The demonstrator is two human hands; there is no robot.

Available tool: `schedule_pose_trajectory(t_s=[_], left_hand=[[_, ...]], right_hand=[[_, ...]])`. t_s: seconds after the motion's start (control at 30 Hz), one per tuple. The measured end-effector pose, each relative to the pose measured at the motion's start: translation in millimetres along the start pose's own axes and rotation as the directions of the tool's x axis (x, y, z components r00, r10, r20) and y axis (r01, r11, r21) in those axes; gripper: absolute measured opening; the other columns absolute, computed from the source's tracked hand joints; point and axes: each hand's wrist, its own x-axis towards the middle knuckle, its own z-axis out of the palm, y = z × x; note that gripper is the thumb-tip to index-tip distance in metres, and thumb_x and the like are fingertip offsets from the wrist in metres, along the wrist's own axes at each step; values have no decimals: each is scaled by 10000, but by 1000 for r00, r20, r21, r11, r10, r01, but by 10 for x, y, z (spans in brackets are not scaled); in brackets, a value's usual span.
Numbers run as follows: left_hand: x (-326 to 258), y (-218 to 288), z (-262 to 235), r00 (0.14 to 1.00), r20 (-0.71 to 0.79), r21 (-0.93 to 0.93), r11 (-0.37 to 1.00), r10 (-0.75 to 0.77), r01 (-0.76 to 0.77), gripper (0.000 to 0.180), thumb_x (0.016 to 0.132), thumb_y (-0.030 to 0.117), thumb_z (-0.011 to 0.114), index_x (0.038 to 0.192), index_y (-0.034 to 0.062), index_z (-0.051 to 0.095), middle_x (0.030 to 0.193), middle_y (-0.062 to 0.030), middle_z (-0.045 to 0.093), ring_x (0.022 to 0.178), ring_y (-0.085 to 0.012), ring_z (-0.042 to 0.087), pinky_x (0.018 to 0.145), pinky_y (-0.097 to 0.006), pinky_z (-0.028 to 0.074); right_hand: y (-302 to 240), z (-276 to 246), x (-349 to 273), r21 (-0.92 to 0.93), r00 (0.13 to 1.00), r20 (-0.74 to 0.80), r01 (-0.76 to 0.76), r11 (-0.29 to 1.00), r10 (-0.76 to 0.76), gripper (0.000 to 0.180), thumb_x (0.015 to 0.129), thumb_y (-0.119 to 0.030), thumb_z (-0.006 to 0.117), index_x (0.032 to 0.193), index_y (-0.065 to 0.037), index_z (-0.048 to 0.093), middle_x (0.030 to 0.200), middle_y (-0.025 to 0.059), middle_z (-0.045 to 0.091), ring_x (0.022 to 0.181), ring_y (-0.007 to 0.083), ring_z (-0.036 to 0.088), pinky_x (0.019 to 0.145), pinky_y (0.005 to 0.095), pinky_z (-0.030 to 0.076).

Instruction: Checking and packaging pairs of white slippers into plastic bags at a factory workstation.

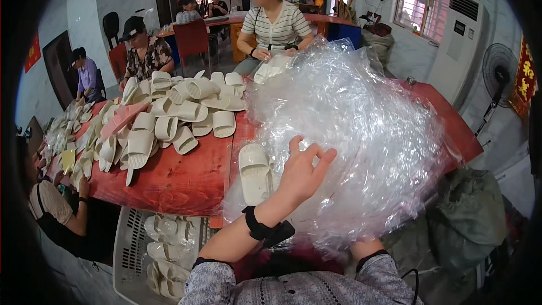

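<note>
My left hand [305,169] is raised over a big heap of clear plastic bags [361,130], its fingers bent and apart. No held thing shows in it, though thin film could be hard to see there. Just left of that hand, a cream slipper [254,174] lies on the red table, partly on clear film. My right forearm [367,247] reaches in under the near right side of the heap; the plastic hides my right hand and its fingers.
Many cream slippers [186,96] and a pink one [124,118] are piled on the red table [164,183]. Below its near edge stands a grey crate [129,248] with bagged slippers. Green sacks [468,214] sit at right. A person opposite [276,28] handles slippers; others work at left.
</note>
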Motion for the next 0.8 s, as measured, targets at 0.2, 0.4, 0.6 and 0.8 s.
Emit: schedule_pose_trajectory(t_s=[0.2,0.4,0.6,0.8], left_hand=[[66,150,-87,997,20,205,976,-79,73,544,819,531,743,952,20,614,1330,-352,436,1095,-507,584,867,-505,504],[52,54,38,843,-342,489,844,416,-218,668,736,475,822,1218,65,609,1505,-354,233,1241,-535,443,1003,-552,413],[83,-71,-68,842,16,569,687,540,-451,602,794,382,776,1290,92,600,1425,-258,467,1238,-482,455,1030,-528,395],[242,14,-389,862,454,299,872,226,-387,540,896,387,676,1319,64,579,1110,-233,670,1174,-395,561,1036,-442,409]], right_hand=[[-3,-33,74,-30,998,-11,56,998,-57,697,827,-306,723,1412,-51,444,1368,245,430,1303,372,420,1093,463,338],[10,13,100,-47,995,-14,97,994,-98,694,820,-304,728,1403,-50,451,1379,249,422,1309,380,413,1096,469,333],[4,30,154,-71,989,-5,146,987,-147,691,814,-302,732,1395,-48,458,1391,253,413,1315,387,407,1100,475,327],[-78,165,355,-75,973,32,231,970,-229,687,807,-300,736,1386,-47,464,1402,258,404,1322,394,401,1104,482,322]])
